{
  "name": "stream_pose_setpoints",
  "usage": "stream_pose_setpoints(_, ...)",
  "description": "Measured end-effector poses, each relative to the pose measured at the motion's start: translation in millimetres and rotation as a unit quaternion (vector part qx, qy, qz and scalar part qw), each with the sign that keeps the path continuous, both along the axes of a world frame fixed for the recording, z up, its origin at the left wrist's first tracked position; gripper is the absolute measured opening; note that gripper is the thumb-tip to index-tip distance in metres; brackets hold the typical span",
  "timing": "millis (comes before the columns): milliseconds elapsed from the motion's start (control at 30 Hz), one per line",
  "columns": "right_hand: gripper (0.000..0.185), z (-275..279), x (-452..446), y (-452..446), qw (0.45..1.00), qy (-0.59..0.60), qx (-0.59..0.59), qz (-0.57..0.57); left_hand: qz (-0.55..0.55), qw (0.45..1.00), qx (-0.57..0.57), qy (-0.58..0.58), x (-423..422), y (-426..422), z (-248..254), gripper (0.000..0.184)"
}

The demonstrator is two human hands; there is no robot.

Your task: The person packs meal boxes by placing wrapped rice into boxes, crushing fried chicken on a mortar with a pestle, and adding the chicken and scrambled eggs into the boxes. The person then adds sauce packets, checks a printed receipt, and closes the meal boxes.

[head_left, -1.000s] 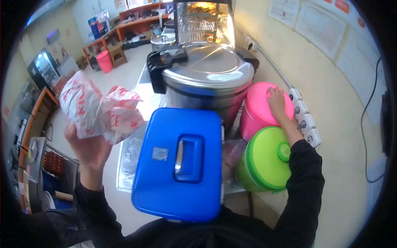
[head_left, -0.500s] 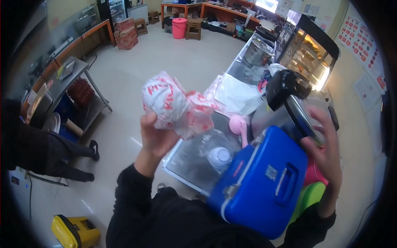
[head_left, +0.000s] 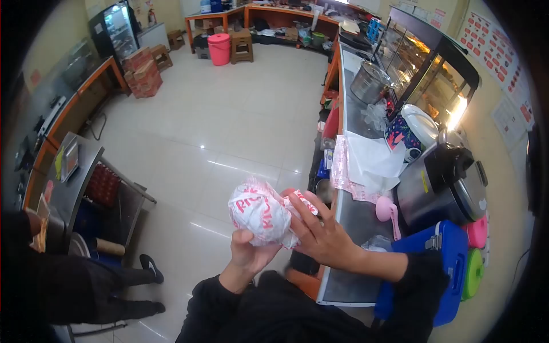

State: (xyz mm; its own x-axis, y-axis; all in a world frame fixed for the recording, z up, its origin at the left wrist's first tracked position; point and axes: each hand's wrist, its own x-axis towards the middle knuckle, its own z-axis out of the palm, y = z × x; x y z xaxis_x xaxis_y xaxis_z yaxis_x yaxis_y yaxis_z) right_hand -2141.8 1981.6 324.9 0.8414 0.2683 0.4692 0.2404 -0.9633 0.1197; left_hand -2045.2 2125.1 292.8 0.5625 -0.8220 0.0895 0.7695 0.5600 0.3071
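A round food bundle (head_left: 257,214) wrapped in white paper with red print is held up in front of me. My left hand (head_left: 249,257) grips it from below, with the thumb on the near side. At its right end, the fingers of my right hand (head_left: 331,237) close on the gathered paper; the fingertips are partly hidden. To the right on the counter, a pink scoop (head_left: 388,212) lies beside a large rice cooker (head_left: 437,191) with its lid shut. White and red-printed wrapping sheets (head_left: 372,163) are stacked behind the scoop.
A blue cool box (head_left: 454,274) stands at my right, partly behind my sleeve. Along the metal counter (head_left: 349,286) are a floral-patterned pot (head_left: 420,128), a steel pot (head_left: 369,83) and a lit glass display case (head_left: 434,68). Another person (head_left: 74,280) stands at the left by a metal table.
My right hand has left the rice cooker's lid, now down, and come to the paper's gathered end. The bundle has moved lower and to the right, and my view has turned.
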Motion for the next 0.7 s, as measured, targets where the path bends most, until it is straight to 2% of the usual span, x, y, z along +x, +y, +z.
stream_pose_setpoints(33,0.074,-9.2,17.0,-2.3,1.0,-0.019,0.0,-0.009,-0.023,1.0,0.004,0.003,18.8,-0.5,-4.0,0.072)
stream_pose_setpoints(133,0.073,-35.5,66.2,-18.9,0.996,0.01,0.083,-0.026,-0.07,0.997,0.02,0.025,75.9,-12.3,-23.2,0.079)
stream_pose_setpoints(233,0.075,-66.9,121.2,-44.5,0.982,-0.015,0.18,-0.051,-0.133,0.99,0.042,0.036,142.2,-45.0,-38.3,0.082)
stream_pose_setpoints(333,0.067,-95.8,182.6,-77.6,0.938,-0.05,0.32,-0.123,-0.18,0.983,0.043,0.013,217.6,-96.7,-55.5,0.094)
stream_pose_setpoints(367,0.063,-113.0,202.4,-86.5,0.857,-0.076,0.488,-0.144,-0.198,0.979,0.038,0.005,241.6,-115.3,-58.1,0.099)
stream_pose_setpoints(400,0.059,-133.9,225.0,-96.3,0.747,-0.103,0.639,-0.155,-0.206,0.977,0.049,-0.007,266.1,-132.3,-57.5,0.099)
stream_pose_setpoints(433,0.055,-134.3,257.3,-107.0,0.602,-0.128,0.772,-0.158,-0.214,0.975,0.059,-0.019,297.0,-153.6,-51.8,0.094)
stream_pose_setpoints(467,0.047,-129.0,287.0,-123.6,0.569,-0.172,0.795,-0.121,-0.225,0.971,0.08,-0.026,324.6,-167.2,-46.1,0.089)
stream_pose_setpoints(500,0.049,-147.6,320.2,-145.1,0.422,-0.209,0.874,-0.116,-0.235,0.966,0.1,-0.031,350.7,-180.1,-39.7,0.085)
stream_pose_setpoints(567,0.054,-136.7,369.3,-194.3,0.282,-0.141,0.949,-0.01,-0.205,0.969,0.125,-0.061,403.3,-203.8,-35.1,0.082)
stream_pose_setpoints(633,0.056,-157.4,413.1,-239.0,0.179,-0.104,0.976,0.066,-0.216,0.961,0.149,-0.093,464.9,-211.3,-68.3,0.08)
stream_pose_setpoints(667,0.057,-165.3,439.0,-265.2,0.134,-0.084,0.982,0.107,-0.132,0.967,0.196,-0.092,490.3,-212.9,-92.2,0.084)
stream_pose_setpoints(700,0.056,-165.7,465.0,-290.0,0.14,-0.078,0.982,0.103,-0.071,0.962,0.24,-0.112,515.1,-220.0,-99.3,0.084)
